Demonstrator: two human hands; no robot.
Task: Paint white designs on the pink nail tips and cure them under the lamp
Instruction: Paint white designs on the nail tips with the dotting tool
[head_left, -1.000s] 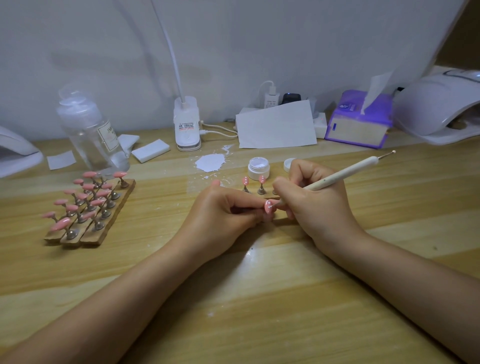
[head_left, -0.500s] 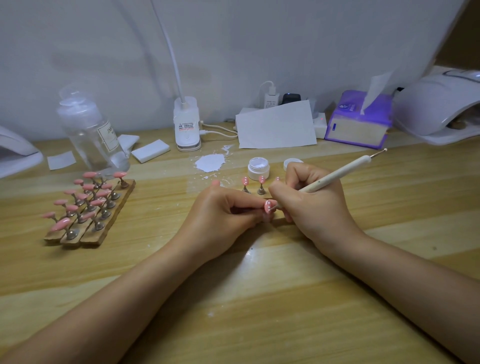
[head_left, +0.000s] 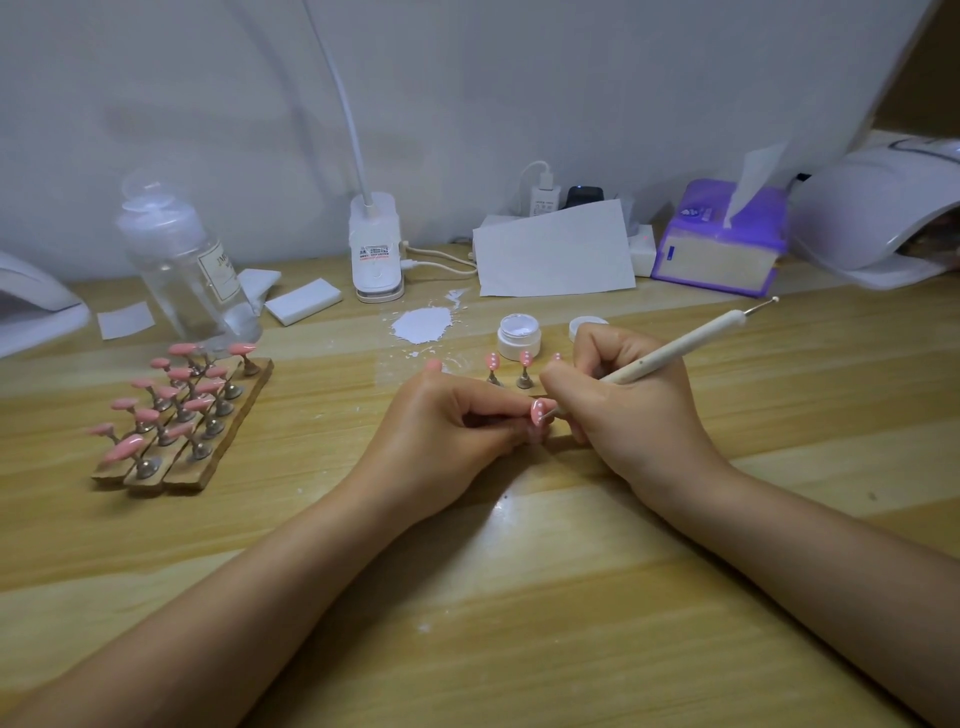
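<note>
My left hand (head_left: 447, 421) pinches the stem of a pink nail tip (head_left: 538, 411) that carries white dots. Held like a pencil in my right hand (head_left: 628, 400) is a cream dotting pen (head_left: 675, 348); its lower point touches that tip, its upper end points back right. Two dotted pink tips (head_left: 524, 364) stand on small stands just behind my hands, a third half hidden by my right hand. An open jar of white gel (head_left: 518, 335) sits behind them, its lid (head_left: 582, 326) beside it. A wooden rack (head_left: 218, 441) with several plain pink tips lies at left. The white curing lamp (head_left: 883, 218) stands at back right.
A clear pump bottle (head_left: 192, 270), white pads (head_left: 304, 301), a clip lamp base (head_left: 376, 249) with cables, a white paper sheet (head_left: 553, 249) and a purple tissue box (head_left: 719, 244) line the back. A white smear (head_left: 421, 325) marks the wooden table. Another white device (head_left: 31, 306) sits far left.
My right hand tilted the pen slightly, its upper end dipping lower and then back up a little, while its point stays on the held tip. My left hand has not moved.
</note>
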